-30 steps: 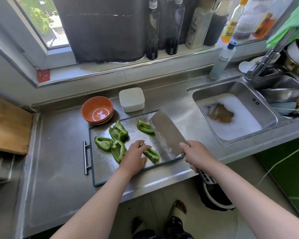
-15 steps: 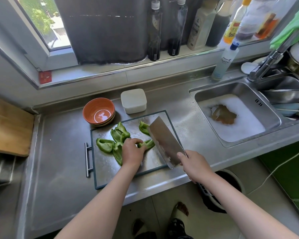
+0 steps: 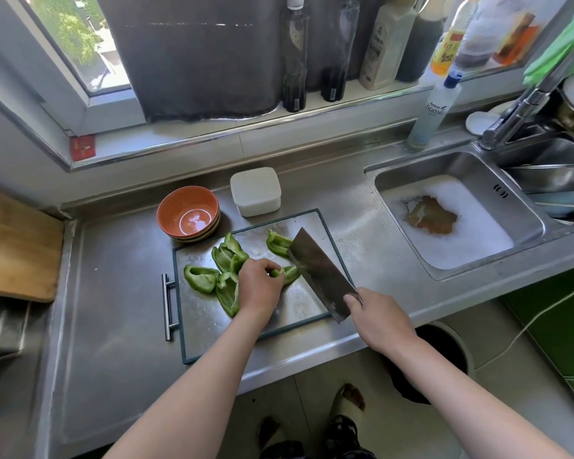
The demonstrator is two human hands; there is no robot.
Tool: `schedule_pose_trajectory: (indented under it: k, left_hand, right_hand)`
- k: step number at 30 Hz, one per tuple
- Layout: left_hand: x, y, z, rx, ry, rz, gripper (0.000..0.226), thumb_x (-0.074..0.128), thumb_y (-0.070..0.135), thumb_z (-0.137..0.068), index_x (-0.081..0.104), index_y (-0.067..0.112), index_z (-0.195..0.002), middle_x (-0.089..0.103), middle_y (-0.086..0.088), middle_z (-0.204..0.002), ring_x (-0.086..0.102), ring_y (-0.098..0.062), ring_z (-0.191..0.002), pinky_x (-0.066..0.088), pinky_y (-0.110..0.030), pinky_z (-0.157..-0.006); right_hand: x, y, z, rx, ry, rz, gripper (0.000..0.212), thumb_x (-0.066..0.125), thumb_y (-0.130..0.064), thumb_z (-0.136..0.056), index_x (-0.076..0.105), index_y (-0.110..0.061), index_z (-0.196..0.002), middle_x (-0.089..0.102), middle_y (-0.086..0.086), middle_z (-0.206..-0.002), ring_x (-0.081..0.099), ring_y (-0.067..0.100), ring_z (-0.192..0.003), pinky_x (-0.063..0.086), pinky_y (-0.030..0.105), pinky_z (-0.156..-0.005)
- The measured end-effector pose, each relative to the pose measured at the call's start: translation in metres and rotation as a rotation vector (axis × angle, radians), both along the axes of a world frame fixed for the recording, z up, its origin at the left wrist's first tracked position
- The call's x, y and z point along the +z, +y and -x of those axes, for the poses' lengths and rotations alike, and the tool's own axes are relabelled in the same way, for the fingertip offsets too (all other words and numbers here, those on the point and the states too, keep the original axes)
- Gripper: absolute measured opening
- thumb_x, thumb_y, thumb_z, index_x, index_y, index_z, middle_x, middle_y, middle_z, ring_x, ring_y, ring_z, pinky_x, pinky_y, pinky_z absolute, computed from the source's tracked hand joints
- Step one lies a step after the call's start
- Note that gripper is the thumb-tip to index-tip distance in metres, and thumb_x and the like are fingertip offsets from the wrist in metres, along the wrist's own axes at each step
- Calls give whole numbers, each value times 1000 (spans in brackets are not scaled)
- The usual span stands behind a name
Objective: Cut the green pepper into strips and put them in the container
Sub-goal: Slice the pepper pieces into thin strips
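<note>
Several green pepper pieces lie on a steel cutting board [image 3: 209, 329]. My left hand [image 3: 259, 286] holds one pepper piece [image 3: 290, 272] down with curled fingers at the board's middle. My right hand [image 3: 376, 313] grips the handle of a cleaver [image 3: 318, 271], whose blade edge rests against that piece's right end. Another pepper piece [image 3: 277, 242] lies just beyond the blade. A pile of pepper pieces [image 3: 217, 271] sits left of my left hand. An orange bowl [image 3: 188, 217] stands behind the board's left corner.
A white lidded box [image 3: 255, 191] stands behind the board. A sink [image 3: 458, 223] with foamy water lies to the right, a faucet [image 3: 514, 117] above it. Bottles line the windowsill. A wooden board [image 3: 14, 250] is at the far left. The counter's front edge runs just below the cutting board.
My left hand slid a pepper piece up toward the board's middle and curled over it. The cleaver swung from lying flat to standing on edge against that piece.
</note>
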State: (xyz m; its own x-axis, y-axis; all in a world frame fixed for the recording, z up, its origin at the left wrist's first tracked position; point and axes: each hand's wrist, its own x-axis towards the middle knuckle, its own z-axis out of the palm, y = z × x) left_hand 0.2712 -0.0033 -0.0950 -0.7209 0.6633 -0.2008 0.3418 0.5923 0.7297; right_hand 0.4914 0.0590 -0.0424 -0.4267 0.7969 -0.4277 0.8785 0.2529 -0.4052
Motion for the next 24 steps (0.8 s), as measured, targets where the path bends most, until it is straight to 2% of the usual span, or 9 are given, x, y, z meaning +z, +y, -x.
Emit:
schedule_pose_trajectory:
  k: [4, 7, 10, 12, 17, 24]
  left_hand:
    - [0, -4, -1, 35, -24, 15, 13, 80, 18, -78, 70, 27, -76, 66, 2, -95, 63, -14, -85, 45, -23, -72]
    - [3, -6, -1, 42, -31, 1, 9, 80, 16, -80, 72, 21, -80, 64, 7, -90, 59, -7, -81, 40, -16, -68]
    - [6, -6, -3, 42, -12, -3, 6, 79, 15, -81, 74, 16, -82, 62, 10, -87, 56, -5, -81, 38, -18, -71]
    - [6, -7, -4, 48, -6, -2, 6, 80, 16, -81, 74, 16, -82, 62, 10, -87, 56, -6, -83, 38, -19, -74]
    - [4, -7, -4, 56, -9, -4, 7, 80, 19, -80, 74, 18, -80, 66, 8, -92, 59, -8, -90, 39, -20, -76]
    - [2, -7, -2, 90, -68, 5, 9, 82, 20, -80, 73, 19, -81, 66, 8, -94, 59, -11, -92, 41, -22, -80]
  right_hand:
    - [-6, -1, 0, -19, 30, 48, 32, 37, -43, -106, 57, -22, -92, 61, -3, -86, 56, 23, -85, 44, 35, -70]
    - [-11, -4, -7, -60, 67, 95, 34, 39, -43, -105, 55, -22, -83, 61, -5, -81, 58, 22, -85, 48, 37, -74]
    - [-12, -1, -7, -59, 80, 116, 36, 40, -43, -105, 50, -24, -76, 59, -6, -78, 57, 20, -82, 46, 36, -71]
    - [-12, 2, -2, -37, 79, 128, 35, 40, -42, -105, 51, -24, -77, 60, -5, -80, 57, 20, -83, 44, 35, -70]
    - [-16, 3, -7, -114, 145, 235, 32, 43, -40, -104, 60, -21, -84, 67, -1, -87, 64, 20, -89, 49, 33, -79]
    - [-17, 8, -5, -144, 190, 318, 37, 44, -40, -105, 62, -12, -91, 69, 6, -91, 66, 22, -83, 49, 33, -72]
